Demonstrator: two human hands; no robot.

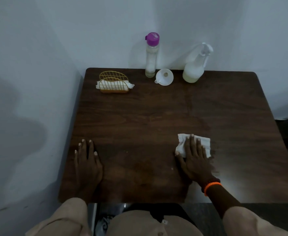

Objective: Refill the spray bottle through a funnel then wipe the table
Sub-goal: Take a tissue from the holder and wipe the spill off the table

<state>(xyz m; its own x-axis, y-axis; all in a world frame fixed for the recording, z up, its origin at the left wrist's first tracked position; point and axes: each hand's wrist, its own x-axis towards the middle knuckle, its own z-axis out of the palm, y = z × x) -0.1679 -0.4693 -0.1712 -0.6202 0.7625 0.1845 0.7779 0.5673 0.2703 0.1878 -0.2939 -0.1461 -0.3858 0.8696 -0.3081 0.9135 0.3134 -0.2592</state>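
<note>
Head view: the right hand lies flat on a white tissue near the table's front right, fingers straight and spread, pressing rather than pinching. The left hand rests flat near the front left edge, fingers straight, grip holding nothing, bracing. Along the back edge stand the spray bottle with milky liquid and its head on, the funnel lying loose beside it, and a purple-capped bottle; a wire holder with more tissues sits toward the back left. Refilling looks done; this is the wipe. Best to keep the palm flat, work in overlapping passes toward the front edge, and stay short of the bottles so nothing tips.
</note>
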